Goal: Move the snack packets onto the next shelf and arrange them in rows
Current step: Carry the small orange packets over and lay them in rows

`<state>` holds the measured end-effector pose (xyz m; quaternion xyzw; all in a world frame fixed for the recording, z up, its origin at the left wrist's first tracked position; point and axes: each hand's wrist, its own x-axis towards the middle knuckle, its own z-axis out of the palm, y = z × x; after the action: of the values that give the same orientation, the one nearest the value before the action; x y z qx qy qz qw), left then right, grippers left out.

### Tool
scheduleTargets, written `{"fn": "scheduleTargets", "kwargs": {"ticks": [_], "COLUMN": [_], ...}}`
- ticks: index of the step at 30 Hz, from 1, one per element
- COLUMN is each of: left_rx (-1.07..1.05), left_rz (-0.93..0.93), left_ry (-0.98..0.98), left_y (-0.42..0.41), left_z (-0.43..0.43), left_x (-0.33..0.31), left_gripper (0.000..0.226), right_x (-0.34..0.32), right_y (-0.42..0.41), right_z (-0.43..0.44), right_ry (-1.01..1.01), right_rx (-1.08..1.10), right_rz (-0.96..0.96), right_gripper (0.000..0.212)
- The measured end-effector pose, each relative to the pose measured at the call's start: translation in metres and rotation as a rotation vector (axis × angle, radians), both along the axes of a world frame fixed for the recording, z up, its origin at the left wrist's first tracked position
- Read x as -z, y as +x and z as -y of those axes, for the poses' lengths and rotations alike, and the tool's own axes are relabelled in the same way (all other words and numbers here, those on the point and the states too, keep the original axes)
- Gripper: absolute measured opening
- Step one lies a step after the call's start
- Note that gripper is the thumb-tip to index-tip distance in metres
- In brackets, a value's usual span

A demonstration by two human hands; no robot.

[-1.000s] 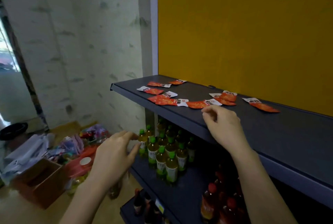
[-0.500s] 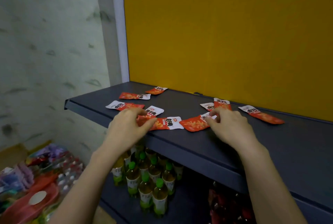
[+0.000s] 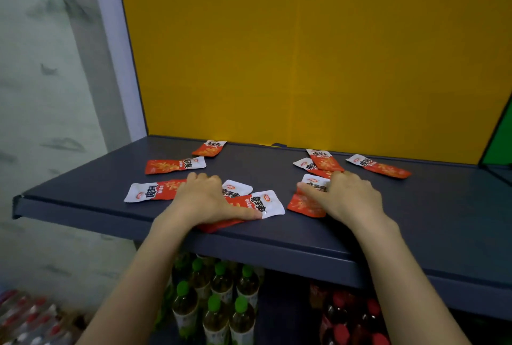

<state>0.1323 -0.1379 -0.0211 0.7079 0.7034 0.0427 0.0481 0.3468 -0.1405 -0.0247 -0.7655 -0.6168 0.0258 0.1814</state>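
Left hand (image 3: 205,200): newly landed on the overlapping packets (image 3: 264,203); thumb flat; grip cannot be told
Right hand (image 3: 349,197): curled onto one packet (image 3: 302,206); gathering begun
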Motion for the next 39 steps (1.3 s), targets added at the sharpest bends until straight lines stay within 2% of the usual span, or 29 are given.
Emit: {"fn": "scheduleTargets", "kwargs": {"ticks": [3,5,9,12,17,20,25,30,32,33,39], "left_rx": [0.052,0.088,0.166,0.201,0.249,0.304,0.332,0.298,0.310,0.329,0.404], "left_rz": [0.098,0.165,0.293,0.300,0.210,0.249,0.702,1.256,1.359,1.378,1.433], "left_ry": [-0.070,-0.087,-0.137,-0.183,-0.183,-0.201,-0.231,-0.240,-0.258,-0.265,-0.308], "left_y": [-0.004,-0.006,-0.010,-0.011,-0.010,-0.013,-0.026,-0.018,-0.003,0.008,0.102], "left_z": [-0.005,-0.008,-0.014,-0.018,-0.022,-0.024,-0.033,-0.032,-0.029,-0.028,-0.006], "left_x": [-0.005,-0.007,-0.005,-0.006,-0.016,-0.017,0.000,0.000,-0.004,-0.006,-0.004], "left_gripper": [0.087,0.081,0.064,0.066,0.077,0.070,0.042,0.023,0.016,0.013,0.005], "right_x": [0.005,0.008,0.009,0.008,0.006,0.006,0.017,0.019,0.017,0.016,0.022], "right_y": [-0.011,-0.012,-0.006,-0.006,-0.007,-0.006,-0.004,0.005,0.017,0.026,0.095], "right_z": [-0.004,-0.006,-0.005,0.000,0.009,0.015,0.022,0.044,0.059,0.068,0.130], "right_ry": [0.012,0.005,-0.042,-0.081,-0.057,-0.029,0.080,0.323,0.391,0.425,0.559], "right_rx": [0.066,0.088,0.098,0.099,0.141,0.144,0.152,0.088,0.088,0.104,0.252], "right_rz": [0.052,0.059,-0.028,-0.090,-0.133,-0.157,-0.227,-0.707,-0.804,-0.829,-0.861], "right_gripper": [0.084,0.084,0.064,0.055,0.070,0.064,0.040,0.012,0.002,0.004,0.003]}}
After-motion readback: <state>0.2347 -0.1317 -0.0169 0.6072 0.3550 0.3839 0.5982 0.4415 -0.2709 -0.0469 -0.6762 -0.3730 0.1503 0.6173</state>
